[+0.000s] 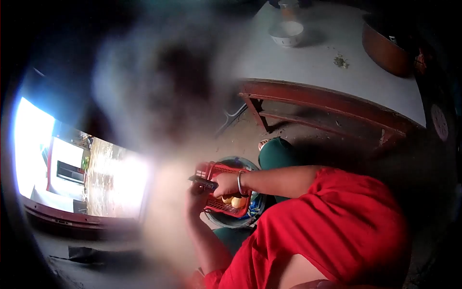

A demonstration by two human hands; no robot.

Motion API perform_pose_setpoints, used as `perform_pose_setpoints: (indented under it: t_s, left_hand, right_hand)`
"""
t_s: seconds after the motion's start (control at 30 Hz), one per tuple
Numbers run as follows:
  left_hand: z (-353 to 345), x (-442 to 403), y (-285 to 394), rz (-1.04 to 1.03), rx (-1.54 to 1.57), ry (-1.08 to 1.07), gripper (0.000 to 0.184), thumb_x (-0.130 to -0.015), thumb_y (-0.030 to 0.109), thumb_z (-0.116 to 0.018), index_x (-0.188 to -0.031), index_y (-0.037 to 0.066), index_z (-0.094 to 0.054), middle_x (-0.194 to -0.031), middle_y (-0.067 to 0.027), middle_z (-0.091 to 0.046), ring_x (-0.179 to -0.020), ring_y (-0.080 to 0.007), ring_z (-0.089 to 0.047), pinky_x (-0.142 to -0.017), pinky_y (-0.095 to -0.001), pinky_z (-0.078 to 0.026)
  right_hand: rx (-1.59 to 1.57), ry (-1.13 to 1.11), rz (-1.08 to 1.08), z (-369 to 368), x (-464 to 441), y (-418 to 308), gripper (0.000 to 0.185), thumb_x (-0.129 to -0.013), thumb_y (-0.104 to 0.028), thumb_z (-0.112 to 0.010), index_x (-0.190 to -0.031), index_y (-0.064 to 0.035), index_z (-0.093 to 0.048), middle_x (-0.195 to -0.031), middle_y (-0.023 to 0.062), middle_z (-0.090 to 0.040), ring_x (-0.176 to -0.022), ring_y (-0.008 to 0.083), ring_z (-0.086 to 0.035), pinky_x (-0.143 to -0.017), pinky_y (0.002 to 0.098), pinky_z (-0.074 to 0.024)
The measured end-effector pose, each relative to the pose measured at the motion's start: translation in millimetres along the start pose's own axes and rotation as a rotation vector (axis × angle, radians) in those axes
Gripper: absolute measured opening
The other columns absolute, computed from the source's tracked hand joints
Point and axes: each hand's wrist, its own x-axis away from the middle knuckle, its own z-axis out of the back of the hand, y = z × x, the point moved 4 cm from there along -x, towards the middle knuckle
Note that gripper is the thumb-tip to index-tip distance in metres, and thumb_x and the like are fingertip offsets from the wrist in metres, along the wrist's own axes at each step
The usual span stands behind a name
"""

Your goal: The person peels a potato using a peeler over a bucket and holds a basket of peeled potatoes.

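Left hand: The left hand [195, 196] looks closed on a dark tool [203, 182], flat and narrow; I cannot make out what kind.
Right hand: The right hand [227, 184], a bangle [239, 184] at its wrist, reaches over the basket with knuckles up. Its fingers are hidden from me, so I cannot tell whether they grip anything.
Yellow pieces: A few pale yellow pieces [237, 202] lie in the basket, just below the right hand.
Progress: I judge the work to be under way, with hands and tool gathered at the basket. I cannot tell which pieces are finished or how many are left.
Basket: The red basket [221, 208] sits in the mouth of a round tub [226, 223]; something blue shows beside it.
Knees: Green-clad knees [276, 153] flank the tub, leaving little room around it.
Table: Well apart, a white-topped table [308, 62] bears a bowl [287, 34], a brown pot [387, 50] and small scraps [341, 61].
Obstruction: A pale blur [178, 72] covers much of my upper view, and glare from a doorway [113, 168] washes out the left side.
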Motion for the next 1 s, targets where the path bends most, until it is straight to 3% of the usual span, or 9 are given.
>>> perform_pose_setpoints:
  t_s: [0.13,0.2,0.3,0.4,0.5,0.6,0.77,0.87,1.0]
  left_hand:
    - [7.2,-13.2,-20.0,-0.138,0.013,0.051,0.018,-0.083,0.003,-0.058,-0.101,0.001,-0.059,-0.079,-0.0092,-0.066,-0.071,-0.0122,-0.061,-0.062,-0.0262,-0.049]
    - [18.2,-15.3,-24.7,-0.103,-0.039,0.068,0.018,-0.083,0.002,-0.056,-0.101,-0.002,-0.059,-0.080,-0.0115,-0.066,-0.070,-0.0140,-0.063,-0.063,-0.0269,-0.050]
    - [26.4,-9.7,-13.3,-0.134,-0.201,0.064,0.023,-0.083,0.003,-0.060,-0.105,-0.004,-0.058,-0.078,-0.0069,-0.064,-0.063,-0.0107,-0.057,-0.055,-0.0240,-0.046]
    - [60.8,-24.3,-51.8,-0.263,-0.383,0.148,0.019,-0.083,0.005,-0.061,-0.102,-0.002,-0.060,-0.075,-0.0045,-0.063,-0.064,-0.0087,-0.054,-0.056,-0.0240,-0.047]
    - [91.0,5.4,-16.1,-0.350,-0.609,0.187,0.016,-0.080,0.010,-0.065,-0.090,-0.002,-0.064,-0.074,-0.0037,-0.063,-0.067,-0.0083,-0.054,-0.059,-0.0265,-0.048]
    - [131.0,17.0,-51.7,-0.210,-0.605,0.309,0.014,-0.079,0.012,-0.066,-0.081,-0.002,-0.065,-0.067,-0.0037,-0.062,-0.064,-0.0078,-0.052,-0.056,-0.0270,-0.046]
    - [162.6,69.5,-38.1,-0.009,-0.692,0.568,0.028,-0.076,0.027,-0.068,-0.075,0.000,-0.064,-0.061,-0.0117,-0.060,-0.051,-0.0141,-0.052,-0.052,-0.0314,-0.043]
    - [202.7,78.7,-106.5,-0.027,-0.498,0.749,0.027,-0.075,0.029,-0.067,-0.080,0.002,-0.066,-0.069,-0.0136,-0.064,-0.057,-0.0176,-0.059,-0.057,-0.0313,-0.046]
    - [194.1,104.5,-90.8,0.046,-0.645,0.856,0.031,-0.074,0.035,-0.066,-0.085,0.006,-0.068,-0.076,-0.0150,-0.065,-0.068,-0.0247,-0.065,-0.064,-0.0338,-0.049]
  right_hand:
    - [0.179,0.065,-0.029,15.5,18.1,-8.7,0.036,-0.070,-0.026,-0.069,-0.094,-0.0006,-0.059,-0.072,0.0068,-0.061,-0.064,0.0159,-0.059,-0.057,0.0297,-0.0465]
    - [0.008,0.112,0.120,25.3,16.8,8.1,0.038,-0.073,-0.026,-0.069,-0.099,0.0006,-0.059,-0.078,0.0071,-0.062,-0.064,0.0163,-0.059,-0.058,0.0292,-0.0477]
    - [-0.103,0.085,0.052,43.3,30.8,13.7,0.036,-0.076,-0.022,-0.066,-0.104,0.0008,-0.059,-0.086,0.0073,-0.063,-0.063,0.0130,-0.059,-0.058,0.0260,-0.0486]
    - [0.050,0.292,0.146,64.0,53.0,3.1,0.025,-0.071,-0.020,-0.067,-0.091,-0.0044,-0.064,-0.076,0.0058,-0.064,-0.070,0.0155,-0.060,-0.066,0.0307,-0.0491]
    - [0.374,0.409,0.311,92.5,60.8,6.1,0.027,-0.071,-0.021,-0.066,-0.092,-0.0042,-0.064,-0.081,0.0118,-0.065,-0.076,0.0209,-0.063,-0.071,0.0331,-0.0491]
    - [0.665,0.449,0.132,113.8,83.6,-13.7,0.028,-0.074,-0.021,-0.062,-0.098,-0.0056,-0.061,-0.084,0.0173,-0.064,-0.080,0.0283,-0.063,-0.070,0.0363,-0.0486]
    - [0.990,0.475,0.269,121.2,95.4,-15.9,0.021,-0.076,-0.018,-0.060,-0.095,-0.0102,-0.059,-0.085,0.0145,-0.060,-0.079,0.0354,-0.058,-0.067,0.0447,-0.0466]
    - [1.160,0.459,0.274,125.2,92.4,1.5,0.018,-0.075,-0.016,-0.060,-0.093,-0.0131,-0.059,-0.079,0.0138,-0.057,-0.077,0.0360,-0.057,-0.066,0.0462,-0.0455]
    - [1.147,0.549,0.227,130.5,90.3,6.1,0.016,-0.073,-0.008,-0.060,-0.088,-0.0128,-0.059,-0.078,0.0147,-0.056,-0.076,0.0376,-0.056,-0.065,0.0476,-0.0449]
